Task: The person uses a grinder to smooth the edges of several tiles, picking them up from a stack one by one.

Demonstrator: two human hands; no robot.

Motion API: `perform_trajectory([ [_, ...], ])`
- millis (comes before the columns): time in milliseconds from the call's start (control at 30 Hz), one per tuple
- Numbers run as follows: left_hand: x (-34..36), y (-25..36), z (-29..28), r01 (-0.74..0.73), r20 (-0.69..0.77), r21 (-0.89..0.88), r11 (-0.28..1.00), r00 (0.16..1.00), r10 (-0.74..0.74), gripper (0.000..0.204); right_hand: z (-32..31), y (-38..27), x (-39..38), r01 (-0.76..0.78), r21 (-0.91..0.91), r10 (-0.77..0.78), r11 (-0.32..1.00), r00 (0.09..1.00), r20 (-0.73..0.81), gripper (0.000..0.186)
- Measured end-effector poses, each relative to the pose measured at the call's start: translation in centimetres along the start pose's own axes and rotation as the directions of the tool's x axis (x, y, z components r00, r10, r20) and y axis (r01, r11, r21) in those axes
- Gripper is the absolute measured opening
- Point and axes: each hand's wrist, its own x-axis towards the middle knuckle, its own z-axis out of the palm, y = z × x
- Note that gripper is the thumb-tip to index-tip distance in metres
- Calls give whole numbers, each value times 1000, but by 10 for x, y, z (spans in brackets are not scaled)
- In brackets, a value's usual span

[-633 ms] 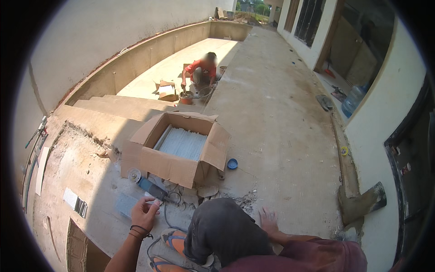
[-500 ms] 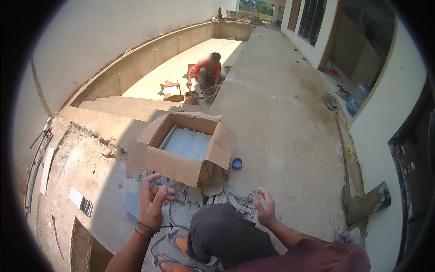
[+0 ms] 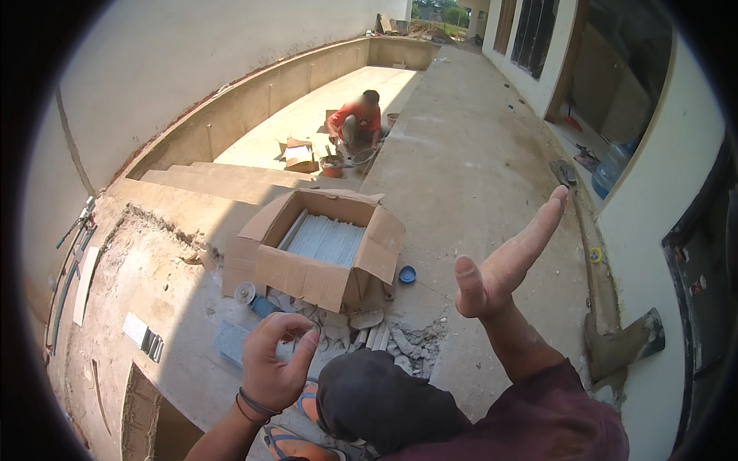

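Note:
My left hand [image 3: 278,361] is raised in front of the carton, its fingers loosely curled toward the thumb with a gap between; I see nothing in it. Out to the right, my right hand [image 3: 511,265] stretches over the concrete, fingers extended, thumb apart, and nothing in it. Between and beyond them stands an open cardboard box [image 3: 307,278] packed with pale tiles [image 3: 327,240] on edge. Beside its near left corner lies a teal power tool [image 3: 264,306] with a round disc, partly hidden. A blue round lid [image 3: 407,274] sits right of the box.
Broken rubble [image 3: 419,342] lies near my knee. Ahead, a person in red [image 3: 357,119] crouches in the sunken basin near a bucket [image 3: 331,166] and a small carton [image 3: 298,155]. A square hole [image 3: 142,407] opens at lower left. A pipe elbow [image 3: 626,342] stands along the right wall.
My right hand has swung up and outward to the right, its fingers straightening. My left hand has moved slightly right and lower, its fingers curling. The box has stayed put.

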Motion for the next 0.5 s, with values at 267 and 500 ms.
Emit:
perform_trajectory([
  [267,-68,-155,-82,69,197,759,648,923,-330,32,-4,-5,-164,-157,-45,118,987,496,860,76],
  [500,-176,-234,-135,215,52,943,253,656,-753,44,-98,-39,-351,-151,-216,234,965,108,966,78],
])
